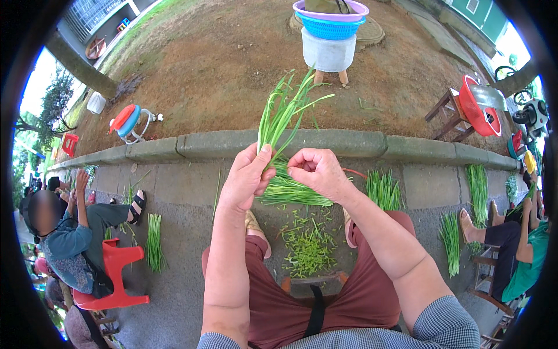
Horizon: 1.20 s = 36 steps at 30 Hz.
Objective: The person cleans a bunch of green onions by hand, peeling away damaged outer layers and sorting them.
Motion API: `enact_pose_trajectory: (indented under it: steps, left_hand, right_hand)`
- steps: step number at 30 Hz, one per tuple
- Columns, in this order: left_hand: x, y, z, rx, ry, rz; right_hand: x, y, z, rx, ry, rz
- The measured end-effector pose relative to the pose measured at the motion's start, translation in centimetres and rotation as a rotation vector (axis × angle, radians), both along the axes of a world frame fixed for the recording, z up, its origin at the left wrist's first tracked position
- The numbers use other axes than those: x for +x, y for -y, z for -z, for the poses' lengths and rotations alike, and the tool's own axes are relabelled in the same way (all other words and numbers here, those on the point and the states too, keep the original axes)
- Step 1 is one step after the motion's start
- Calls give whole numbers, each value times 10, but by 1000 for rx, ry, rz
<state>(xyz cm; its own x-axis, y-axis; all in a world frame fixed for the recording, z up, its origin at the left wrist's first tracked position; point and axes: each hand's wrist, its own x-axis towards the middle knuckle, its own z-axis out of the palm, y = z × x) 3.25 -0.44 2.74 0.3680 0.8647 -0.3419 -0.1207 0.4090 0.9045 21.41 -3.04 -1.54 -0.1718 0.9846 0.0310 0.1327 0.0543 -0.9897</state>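
Our left hand (249,174) pinches a bunch of green stalks (283,113) near its lower end, thumb against fingers; our right hand (319,174) is beside it at 3 o'clock, thumb and forefinger pressed together, though we cannot tell whether a stalk lies between them. The bunch is in the air just above our hands, slim, smooth and flat-bladed, its long axis tilted slightly toward 1 o'clock; its loose tips fan upward, one blade bending out to 2.

Taking the hands as the dial's centre, we partly cover a heap of like stalks (296,193) on the paving at 6. Further down at 6, short clippings (308,247) are strewn between our feet. More bundles lie at 8 (154,244), at 4 (449,244) and just past 3 (383,191). A rough stone kerb (343,142) crosses at 12, bare soil (203,87) beyond it. Past that, stacked plastic basins (331,26) sit on a pale, wooden-legged stool (328,53). A red basin (479,110) is between 2 and 3; a seated person (72,244) is between 8 and 9.
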Motion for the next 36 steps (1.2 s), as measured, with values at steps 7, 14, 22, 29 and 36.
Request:
enact_pose_trajectory:
  steps: [7, 14, 22, 29, 36]
  left_hand:
    - [5, 0, 6, 89, 29, 35]
    - [0, -4, 10, 129, -57, -32]
    - [-18, -11, 6, 117, 4, -109]
    - [-25, -11, 2, 129, 33, -159]
    - [-27, -9, -3, 125, 85, -153]
  right_hand:
    - [-8, 3, 1, -140, -406, 114]
    - [13, -3, 1, -288, -659, 184]
    - [15, 3, -11, -257, -468, -6]
    - [11, 6, -4, -329, -425, -186]
    - [-12, 22, 0, -288, 102, -632]
